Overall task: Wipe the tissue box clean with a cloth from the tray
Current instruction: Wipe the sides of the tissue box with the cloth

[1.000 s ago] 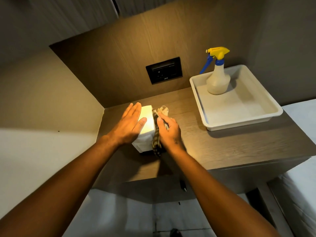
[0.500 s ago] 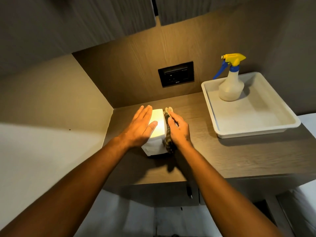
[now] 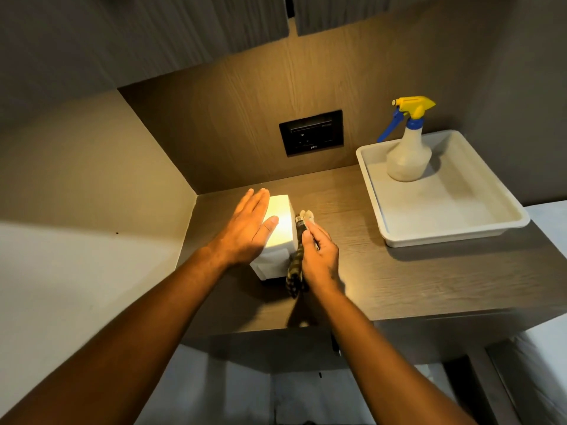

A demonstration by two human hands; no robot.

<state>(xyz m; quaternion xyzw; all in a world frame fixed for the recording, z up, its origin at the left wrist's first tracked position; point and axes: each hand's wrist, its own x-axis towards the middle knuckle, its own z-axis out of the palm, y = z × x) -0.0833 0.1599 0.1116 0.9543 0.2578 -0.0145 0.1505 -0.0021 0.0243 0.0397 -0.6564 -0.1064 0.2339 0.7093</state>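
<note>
A white tissue box (image 3: 279, 222) stands on the wooden shelf (image 3: 414, 277), brightly lit from above. My left hand (image 3: 245, 228) lies flat on the box's top and left side, fingers straight and together. My right hand (image 3: 319, 256) presses a patterned cloth (image 3: 295, 271) against the box's right side. The cloth hangs down past the hand toward the shelf, and a pale end of it sticks up above my fingers. The white tray (image 3: 460, 231) sits at the right of the shelf.
A spray bottle (image 3: 408, 148) with a yellow and blue trigger stands in the tray's back corner. A black wall socket (image 3: 311, 132) sits in the wooden back panel. A wall closes the shelf on the left. White bedding (image 3: 549, 357) lies at the lower right.
The view has shifted, so the whole scene sits lower and further right in frame. My right hand with the cloth stays on the box's right side, slightly nearer me. My left hand stays put.
</note>
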